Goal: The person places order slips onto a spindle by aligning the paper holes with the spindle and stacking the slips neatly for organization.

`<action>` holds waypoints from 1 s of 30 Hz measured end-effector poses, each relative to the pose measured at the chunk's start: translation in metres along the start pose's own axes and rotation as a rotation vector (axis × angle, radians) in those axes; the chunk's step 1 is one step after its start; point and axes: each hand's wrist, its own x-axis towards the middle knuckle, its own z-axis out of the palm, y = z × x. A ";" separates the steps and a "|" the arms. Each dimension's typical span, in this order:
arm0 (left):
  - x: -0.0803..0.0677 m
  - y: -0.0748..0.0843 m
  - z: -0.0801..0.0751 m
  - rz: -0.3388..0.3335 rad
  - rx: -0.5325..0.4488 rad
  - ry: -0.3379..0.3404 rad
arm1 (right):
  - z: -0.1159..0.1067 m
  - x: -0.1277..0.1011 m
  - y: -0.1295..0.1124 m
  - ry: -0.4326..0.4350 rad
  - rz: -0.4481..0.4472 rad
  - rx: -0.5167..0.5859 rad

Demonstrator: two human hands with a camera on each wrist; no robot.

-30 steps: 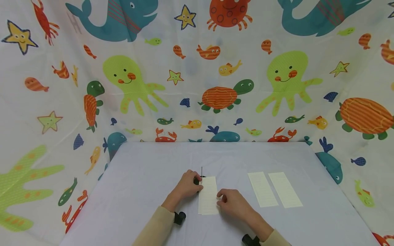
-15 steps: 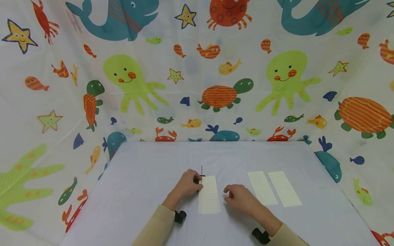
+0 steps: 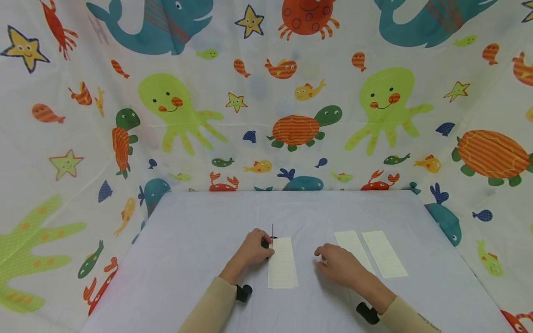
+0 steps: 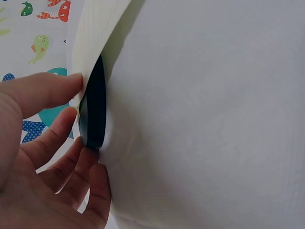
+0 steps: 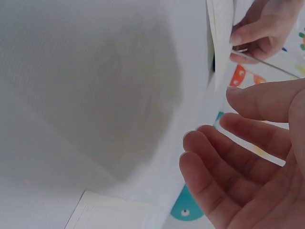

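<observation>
Nearest the front edge of the worktop (image 3: 187,259), two beige sleeves reach in, each wrist carrying a small black camera. The left hand (image 3: 251,249) sits just left of the middle, its fingers curled round a small dark round base (image 4: 93,112) with a thin upright spike (image 3: 272,230) standing out of it; the left wrist view shows the thumb pressing the paper's edge against that dark base while the other fingers curl under it. A cream lined paper slip (image 3: 282,262) lies flat lengthwise toward the front edge, its far left corner meeting the base and the left fingertips. The right hand (image 3: 339,264) hovers or rests to the right of that slip, apart from it, with its fingers relaxed and loosely spread and nothing in them, as the right wrist view confirms; whether it touches the cloth cannot be told. Its knuckles overlap the near end of a second paper slip (image 3: 353,247), partly hiding it, and a third paper slip (image 3: 384,253) lies just beside that one, further toward the right edge, the two side by side with a narrow gap between. The worktop is covered in a plain pale lavender-white cloth. Beyond its far edge and along both sides hangs a curtain (image 3: 266,92) printed with whales, octopuses, turtles, crabs, starfish and small fish, closing off the space behind and around the worktop.
</observation>
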 end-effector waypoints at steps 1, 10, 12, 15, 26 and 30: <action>0.000 0.000 -0.001 0.001 0.000 0.001 | -0.001 0.000 0.001 0.001 -0.005 -0.009; 0.000 0.001 -0.003 -0.026 -0.002 -0.005 | -0.009 0.000 0.015 0.032 0.003 -0.067; 0.001 0.001 -0.004 -0.029 -0.003 -0.012 | -0.012 -0.001 0.019 0.036 -0.001 -0.074; 0.002 0.001 -0.004 -0.031 -0.002 -0.017 | -0.016 -0.002 0.025 0.042 -0.019 -0.084; 0.005 0.001 -0.004 -0.038 -0.014 -0.019 | -0.026 -0.005 0.049 0.069 -0.035 -0.115; 0.007 -0.001 -0.004 -0.042 -0.016 -0.024 | -0.031 -0.005 0.054 0.054 -0.019 -0.126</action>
